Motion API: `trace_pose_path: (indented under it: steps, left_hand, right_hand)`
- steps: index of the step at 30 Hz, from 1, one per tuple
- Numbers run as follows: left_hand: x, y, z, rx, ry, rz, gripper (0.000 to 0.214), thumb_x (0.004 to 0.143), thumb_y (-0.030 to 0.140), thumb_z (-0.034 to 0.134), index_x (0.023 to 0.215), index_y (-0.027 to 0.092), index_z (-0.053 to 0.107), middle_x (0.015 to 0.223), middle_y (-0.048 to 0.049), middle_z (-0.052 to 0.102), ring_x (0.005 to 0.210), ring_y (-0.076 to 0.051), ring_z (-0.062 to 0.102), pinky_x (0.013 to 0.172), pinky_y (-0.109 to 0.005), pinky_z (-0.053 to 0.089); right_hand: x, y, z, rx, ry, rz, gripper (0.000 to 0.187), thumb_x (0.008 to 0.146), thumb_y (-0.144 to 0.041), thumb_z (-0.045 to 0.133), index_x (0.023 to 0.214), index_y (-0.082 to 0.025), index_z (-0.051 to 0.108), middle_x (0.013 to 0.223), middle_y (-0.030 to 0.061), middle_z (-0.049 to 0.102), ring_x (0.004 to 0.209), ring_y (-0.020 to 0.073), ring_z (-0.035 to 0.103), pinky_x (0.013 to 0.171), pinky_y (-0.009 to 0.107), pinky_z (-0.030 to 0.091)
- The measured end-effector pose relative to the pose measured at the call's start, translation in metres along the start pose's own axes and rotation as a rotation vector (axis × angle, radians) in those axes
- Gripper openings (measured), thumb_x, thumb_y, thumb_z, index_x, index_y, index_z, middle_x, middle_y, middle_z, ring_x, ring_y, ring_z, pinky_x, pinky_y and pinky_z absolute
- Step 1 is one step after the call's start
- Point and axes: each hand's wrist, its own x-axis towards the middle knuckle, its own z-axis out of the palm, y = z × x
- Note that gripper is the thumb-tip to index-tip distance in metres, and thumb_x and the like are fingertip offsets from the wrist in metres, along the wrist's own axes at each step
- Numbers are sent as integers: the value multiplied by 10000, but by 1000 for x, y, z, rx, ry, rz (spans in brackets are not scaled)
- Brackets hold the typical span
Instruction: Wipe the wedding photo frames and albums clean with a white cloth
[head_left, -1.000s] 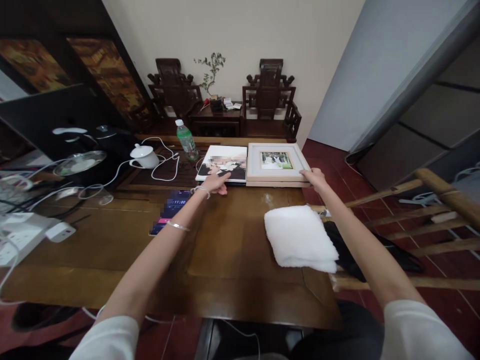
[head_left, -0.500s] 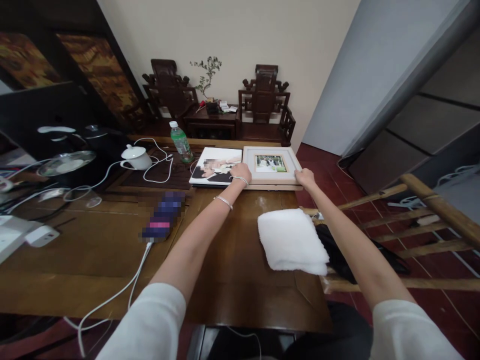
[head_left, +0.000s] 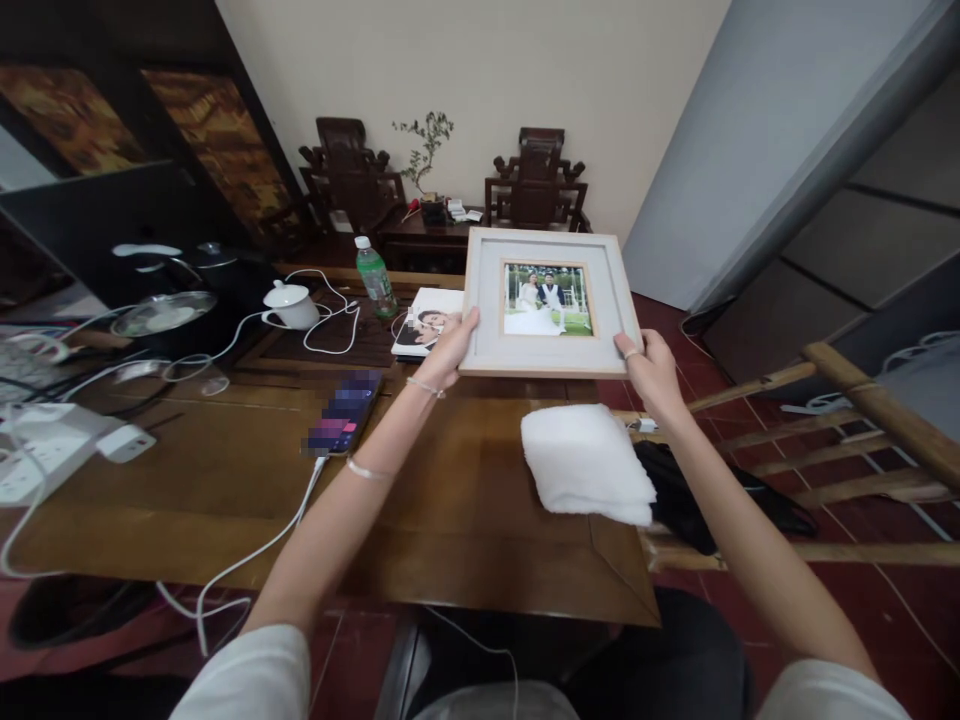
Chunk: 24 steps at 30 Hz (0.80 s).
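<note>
A light-coloured photo frame point(head_left: 487, 355) with a small picture of two people in its centre is held up above the far part of the table, tilted toward me. My left hand point(head_left: 451, 352) grips its lower left edge, thumb on the front. At the lower right corner, my right hand point(head_left: 651, 372) is closed on the frame the same way. Behind my left hand a photo book point(head_left: 427, 325) with a portrait cover lies on the table, partly hidden by the frame. A folded white towel point(head_left: 585, 460) rests near the table's right edge.
A phone point(head_left: 346, 412) with a white cable lies left of my left forearm. Farther back stand a green bottle point(head_left: 375, 280), a lidded white cup point(head_left: 291, 305) and a pot point(head_left: 165, 322). A power strip point(head_left: 52, 450) sits at left, a bamboo chair point(head_left: 885, 420) at right.
The photo frame has risen off the table and tipped toward me, now between both hands. My left hand has shifted from between the book and frame to the frame's left edge.
</note>
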Motion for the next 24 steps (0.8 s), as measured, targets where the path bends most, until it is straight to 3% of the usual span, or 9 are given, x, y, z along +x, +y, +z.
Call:
trace_pose_path:
  steps: [2,5,7,12,14,16,20,24]
  left_hand:
    - [-28,3,-13,-131,56,-31,268,922,276,525,1111,109,616,965,-108,730,940,-205,693,895,-307,528]
    - [-68,5,-39,-223,118,-131,264,915,243,534,1088,75,642,897,-118,743,871,-214,716,851,-307,557]
    - [-94,4,-56,-245,178,-188,266,923,227,514,1060,49,657,851,-126,746,810,-218,727,807,-301,577]
    - [-149,3,-91,-240,297,-245,290,933,237,497,1111,67,652,842,-113,752,759,-215,733,743,-291,600]
    - [-167,2,-98,-216,320,-292,312,937,264,486,1144,99,651,861,-105,754,788,-227,732,734,-301,605]
    - [-181,-2,-102,-186,377,-337,333,935,305,481,1160,129,653,848,-91,756,802,-240,731,717,-310,608]
    - [-200,-17,-103,-183,352,-408,355,905,348,526,1158,135,657,821,-91,755,802,-263,728,700,-333,604]
    - [-211,-38,-100,-157,321,-459,312,866,364,593,1075,149,680,789,-83,751,768,-256,728,666,-328,589]
  right_hand:
    - [-29,-4,-10,164,-37,-99,390,900,-510,411,992,-187,610,1018,84,641,990,251,578,895,397,430]
    - [-82,2,-21,275,-43,-221,331,934,-442,417,1140,-220,549,1039,67,632,990,231,592,869,388,459]
    - [-119,11,-26,236,-83,-372,300,904,-362,511,1169,-222,496,1047,82,609,973,232,598,869,410,472]
    - [-185,28,-29,-49,-325,-792,317,822,-237,642,1117,-232,526,1336,149,459,1276,316,422,1020,529,391]
    - [-198,29,-24,-174,-384,-852,290,843,-222,607,1128,-230,556,1422,156,393,1325,335,362,1030,541,381]
    - [-203,26,-13,-279,-390,-813,244,859,-204,556,1101,-213,591,1425,172,396,1276,341,414,970,527,432]
    - [-196,21,13,-464,-343,-664,161,800,-150,530,890,-183,660,1219,195,571,1024,362,532,756,504,481]
    - [-174,27,14,-485,-288,-636,189,734,-101,520,841,-182,653,1036,175,636,958,349,525,746,471,453]
